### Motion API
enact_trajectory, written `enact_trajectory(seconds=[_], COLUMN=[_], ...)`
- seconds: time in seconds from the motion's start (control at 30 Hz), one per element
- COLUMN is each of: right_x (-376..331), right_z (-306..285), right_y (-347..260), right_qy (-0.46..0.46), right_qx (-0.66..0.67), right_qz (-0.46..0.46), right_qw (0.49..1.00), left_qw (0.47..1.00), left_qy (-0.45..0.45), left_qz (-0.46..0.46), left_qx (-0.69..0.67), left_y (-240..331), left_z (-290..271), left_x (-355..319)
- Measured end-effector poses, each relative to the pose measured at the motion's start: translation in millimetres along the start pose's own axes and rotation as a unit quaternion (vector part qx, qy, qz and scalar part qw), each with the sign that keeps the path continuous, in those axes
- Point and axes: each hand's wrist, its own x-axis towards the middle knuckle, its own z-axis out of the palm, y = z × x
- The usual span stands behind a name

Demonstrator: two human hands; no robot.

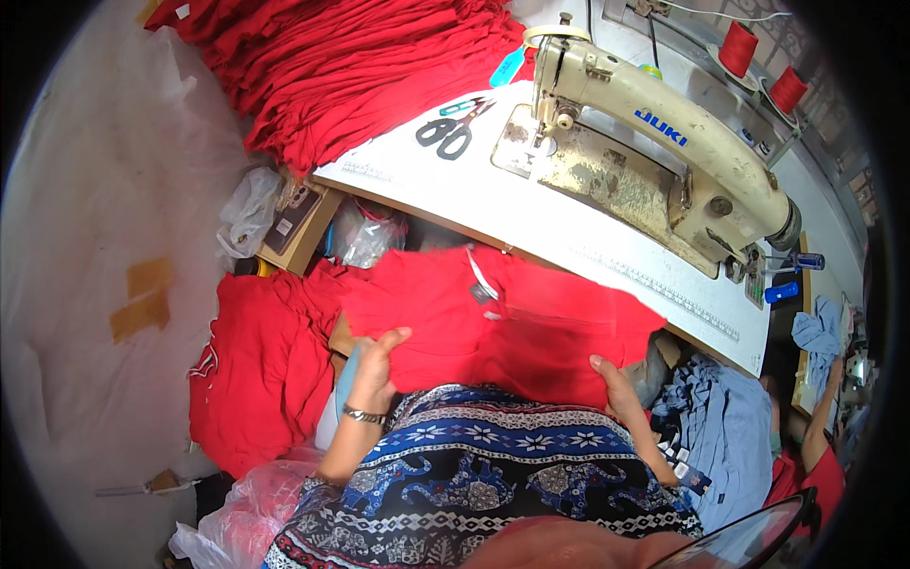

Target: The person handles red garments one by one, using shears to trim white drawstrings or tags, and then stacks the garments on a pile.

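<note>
A red garment (559, 327) is stretched between my two hands above my lap, in front of the sewing table. At its upper edge show a white neck tape and a small dark label (482, 293). My left hand (376, 365), with a metal watch at the wrist, is closed on the garment's left side, thumb on top. Holding the right side is my right hand (616, 384), its thumb over the cloth and its other fingers hidden underneath. Beyond the garment, a worn cream sewing machine (654, 104) stands on the white tabletop (417, 194).
A big stack of red garments (370, 71) covers the table's far left. Black-handled scissors (445, 138) lie near the machine. More red cloth (261, 370) hangs at my left; blue garments (720, 427) pile at my right. Another person's arm (823, 417) shows far right.
</note>
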Motion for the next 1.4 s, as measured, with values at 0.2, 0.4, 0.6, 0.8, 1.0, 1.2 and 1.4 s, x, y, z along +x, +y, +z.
enact_trajectory(seconds=[0.2,0.4,0.6,0.8,1.0,1.2,1.4], right_x=[0.3,29.0,58.8,79.7,142.7,184.5,175.5], right_z=[80.8,229.8,323.4,434.7,467.1,462.1,444.8], right_y=[-53.8,-190.1,-307.3,-391.4,-423.3,-435.8,-409.8], right_qy=[-0.212,-0.328,-0.354,-0.34,-0.295,-0.224,-0.153], right_qx=[-0.154,0.007,-0.033,-0.097,-0.194,-0.312,-0.322], right_qz=[-0.105,-0.175,-0.263,-0.292,-0.319,-0.323,-0.38], right_qw=[0.959,0.928,0.897,0.889,0.879,0.865,0.854], left_qw=[0.987,0.918,0.563,0.76,0.777,0.887,0.937], left_qy=[-0.002,-0.093,0.045,-0.503,-0.201,-0.027,0.029], left_qz=[0.156,0.385,0.761,0.41,0.59,0.46,0.348], left_qx=[-0.039,0.022,0.32,-0.035,-0.087,-0.038,0.002], left_y=[127.7,215.0,314.1,467.9,473.1,427.7,409.7], left_z=[33.4,51.8,118.1,155.3,170.4,131.9,49.1], left_x=[-58.4,-36.1,20.6,29.3,60.7,106.3,132.3])
